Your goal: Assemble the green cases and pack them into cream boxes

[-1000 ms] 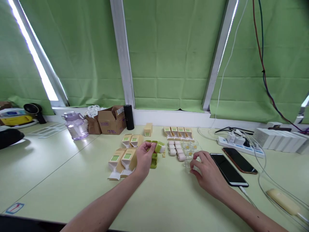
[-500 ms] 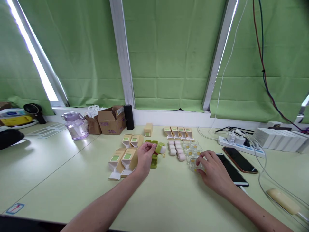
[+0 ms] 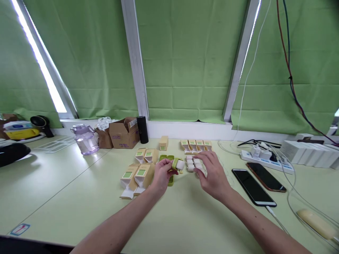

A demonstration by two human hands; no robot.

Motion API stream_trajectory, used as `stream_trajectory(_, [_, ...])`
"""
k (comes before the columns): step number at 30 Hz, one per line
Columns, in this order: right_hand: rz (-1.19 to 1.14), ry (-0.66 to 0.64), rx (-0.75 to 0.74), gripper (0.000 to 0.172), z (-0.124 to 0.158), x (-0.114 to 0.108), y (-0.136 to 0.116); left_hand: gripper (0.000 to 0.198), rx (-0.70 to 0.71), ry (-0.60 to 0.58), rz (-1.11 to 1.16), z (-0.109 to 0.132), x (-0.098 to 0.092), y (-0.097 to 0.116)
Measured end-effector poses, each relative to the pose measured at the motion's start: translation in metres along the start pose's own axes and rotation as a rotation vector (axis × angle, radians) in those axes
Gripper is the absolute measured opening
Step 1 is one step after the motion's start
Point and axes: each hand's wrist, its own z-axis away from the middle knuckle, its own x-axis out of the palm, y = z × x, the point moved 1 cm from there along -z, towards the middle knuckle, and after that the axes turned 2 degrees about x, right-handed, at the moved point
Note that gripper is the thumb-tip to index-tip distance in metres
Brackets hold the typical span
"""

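Observation:
My left hand (image 3: 162, 174) is closed on a small green case (image 3: 174, 163) with a white block (image 3: 180, 164) sticking out of its right side. More green cases (image 3: 171, 181) lie on the table behind and under that hand. My right hand (image 3: 213, 173) hovers at the small white and pale pink blocks (image 3: 190, 164), thumb and fingers curled inward. What it grips, if anything, is too hidden to make out. Clear plastic pieces (image 3: 228, 176) lie partly behind this hand. Left of my left hand stand several opened beige cartons (image 3: 144, 173) with green labels.
Another beige carton (image 3: 163, 143) and a row of opened cartons (image 3: 196, 145) stand farther back. Two phones (image 3: 254, 187), a power strip (image 3: 265, 160) and loose cables are on the right. A purple jug (image 3: 85, 139), cardboard box (image 3: 124, 133) and black cylinder (image 3: 142, 129) stand back left.
My right hand has moved left from the clear plastic pieces to the white and pink blocks. My left hand still holds the green case, now turned slightly. The view has shifted a little.

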Motion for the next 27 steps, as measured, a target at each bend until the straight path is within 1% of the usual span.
stream_trajectory(4, [-0.056,0.062,-0.083,0.047,0.002,0.031,-0.005,0.033,-0.051,-0.008,0.06,-0.001,0.0,-0.001])
stream_trajectory(7, [-0.085,0.088,-0.122,0.052,0.007,0.043,-0.006,0.032,-0.081,-0.024,0.062,0.001,0.001,-0.002])
stream_trajectory(11, [-0.108,0.05,-0.119,0.054,0.015,0.046,-0.006,0.032,-0.111,-0.075,0.012,0.005,0.004,-0.003])
stream_trajectory(18, [-0.188,-0.008,-0.049,0.042,0.024,0.049,-0.005,0.032,-0.115,-0.127,-0.092,0.01,0.007,-0.001])
stream_trajectory(22, [-0.332,0.006,0.05,0.033,0.025,0.05,-0.003,0.038,-0.109,-0.159,-0.086,0.011,0.01,0.0])
stream_trajectory(25, [-0.527,0.04,0.226,0.026,0.023,0.05,-0.004,0.044,-0.087,-0.182,-0.064,0.012,0.01,0.001])
stream_trajectory(27, [-0.735,0.056,0.387,0.029,0.022,0.053,-0.004,0.048,-0.07,-0.205,-0.071,0.011,0.009,0.0])
